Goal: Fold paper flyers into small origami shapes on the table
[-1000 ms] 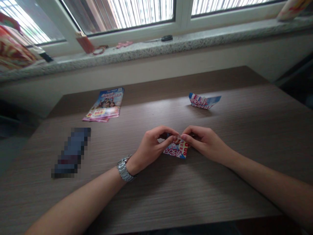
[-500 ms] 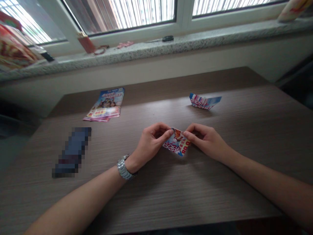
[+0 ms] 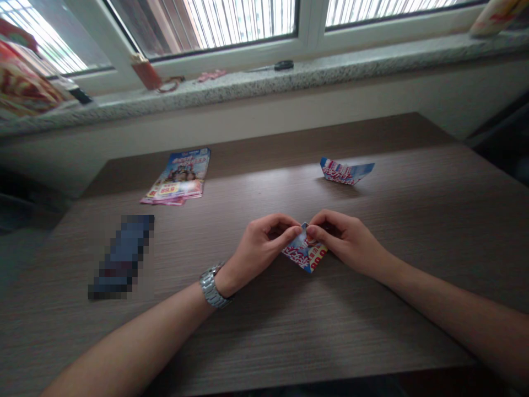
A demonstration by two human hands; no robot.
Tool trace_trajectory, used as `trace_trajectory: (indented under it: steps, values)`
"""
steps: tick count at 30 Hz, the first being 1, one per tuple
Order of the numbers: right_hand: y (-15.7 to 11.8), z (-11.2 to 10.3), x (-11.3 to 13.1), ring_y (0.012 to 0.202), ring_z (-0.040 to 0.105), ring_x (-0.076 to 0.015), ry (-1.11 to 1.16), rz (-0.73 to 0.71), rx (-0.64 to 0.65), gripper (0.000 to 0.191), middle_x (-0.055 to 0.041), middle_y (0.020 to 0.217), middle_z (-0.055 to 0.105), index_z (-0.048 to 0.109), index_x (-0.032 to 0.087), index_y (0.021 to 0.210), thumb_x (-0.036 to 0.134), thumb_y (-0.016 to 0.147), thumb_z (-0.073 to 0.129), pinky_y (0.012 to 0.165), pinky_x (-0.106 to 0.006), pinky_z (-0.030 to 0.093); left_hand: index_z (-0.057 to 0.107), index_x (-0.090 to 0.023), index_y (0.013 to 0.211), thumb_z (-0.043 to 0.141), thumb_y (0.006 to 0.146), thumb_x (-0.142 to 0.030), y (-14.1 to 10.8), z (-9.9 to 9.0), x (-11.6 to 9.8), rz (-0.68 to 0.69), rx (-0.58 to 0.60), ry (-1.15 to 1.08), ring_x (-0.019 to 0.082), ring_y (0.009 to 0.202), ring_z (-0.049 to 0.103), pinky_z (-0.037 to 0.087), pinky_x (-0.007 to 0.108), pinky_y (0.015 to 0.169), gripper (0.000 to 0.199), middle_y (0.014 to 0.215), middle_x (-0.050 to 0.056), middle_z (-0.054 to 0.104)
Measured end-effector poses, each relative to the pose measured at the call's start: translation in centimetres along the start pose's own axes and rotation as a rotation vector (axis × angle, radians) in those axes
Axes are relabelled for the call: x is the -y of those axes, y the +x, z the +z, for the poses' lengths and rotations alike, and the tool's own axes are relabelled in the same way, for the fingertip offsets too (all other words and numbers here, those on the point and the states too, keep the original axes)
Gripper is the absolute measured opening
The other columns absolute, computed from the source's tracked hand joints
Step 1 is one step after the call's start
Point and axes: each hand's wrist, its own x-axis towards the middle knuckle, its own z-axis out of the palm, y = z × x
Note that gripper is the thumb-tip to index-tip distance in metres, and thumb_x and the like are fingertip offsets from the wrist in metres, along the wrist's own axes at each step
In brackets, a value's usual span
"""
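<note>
A small folded paper (image 3: 306, 258), printed in blue, red and yellow, is pinched between both hands just above the table, one corner pointing toward me. My left hand (image 3: 266, 242), with a metal watch (image 3: 214, 285) on its wrist, is closed on the paper's upper left edge. Thumb and fingers of my right hand (image 3: 349, 237) grip its upper right edge. The two thumbs nearly meet at the top corner, and the fingertips behind the paper are hidden. Beyond my right hand, a folded paper boat (image 3: 346, 172) in similar print stands on the table.
A stack of printed flyers (image 3: 177, 176) lies at the back left of the wooden table (image 3: 248, 336). Nearer me on the left is a dark, pixelated object (image 3: 124, 256). Behind the table, the stone windowsill (image 3: 231, 88) holds a red box (image 3: 146, 74) and other small items.
Both hands have come closer together at the paper's top, the left moving right. The paper has shifted slightly right and toward me and turned, so its corner points more directly at me.
</note>
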Motion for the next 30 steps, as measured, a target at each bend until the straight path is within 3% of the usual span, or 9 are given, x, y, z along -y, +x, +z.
trace_trajectory:
  steps: [4, 8, 16, 30]
  values:
    - [0.31, -0.41, -0.08, 0.068, 0.066, -0.0172, 0.026, 0.012, -0.151, 0.027, -0.0011, 0.075, 0.072, 0.067, 0.022, 0.084, 0.047, 0.092, 0.068, 0.062, -0.028, 0.053, 0.072, -0.014, 0.102, 0.076, 0.089, -0.038, 0.02, -0.04, -0.01, -0.036, -0.008, -0.066, 0.015, 0.084, 0.071, 0.057, 0.024, 0.078, 0.027, 0.095, 0.007, 0.076]
    - [0.46, -0.6, -0.11, 0.067, 0.067, -0.0181, 0.066, 0.013, -0.228, 0.03, -0.0017, 0.075, 0.073, 0.066, 0.022, 0.083, 0.051, 0.089, 0.071, 0.063, -0.029, 0.055, 0.072, -0.015, 0.098, 0.075, 0.089, -0.04, 0.05, -0.1, 0.06, -0.068, 0.005, -0.055, 0.015, 0.082, 0.07, 0.057, 0.024, 0.076, 0.027, 0.094, 0.006, 0.076]
    - [0.37, -0.51, 0.01, 0.07, 0.069, -0.0193, 0.063, 0.004, -0.275, 0.033, -0.003, 0.077, 0.074, 0.065, 0.022, 0.083, 0.054, 0.088, 0.071, 0.065, -0.03, 0.056, 0.074, -0.014, 0.096, 0.072, 0.091, -0.041, 0.16, -0.32, -0.7, -0.153, -0.026, -0.114, 0.013, 0.078, 0.068, 0.056, 0.022, 0.075, 0.028, 0.088, 0.005, 0.075]
    - [0.3, -0.37, 0.08, 0.072, 0.069, -0.0198, 0.062, 0.008, -0.294, 0.034, -0.0032, 0.077, 0.074, 0.064, 0.023, 0.082, 0.056, 0.088, 0.07, 0.066, -0.031, 0.057, 0.073, -0.013, 0.09, 0.072, 0.091, -0.043, 0.15, -0.27, -0.43, -0.113, -0.08, -0.111, 0.013, 0.075, 0.068, 0.057, 0.022, 0.072, 0.03, 0.083, 0.005, 0.074]
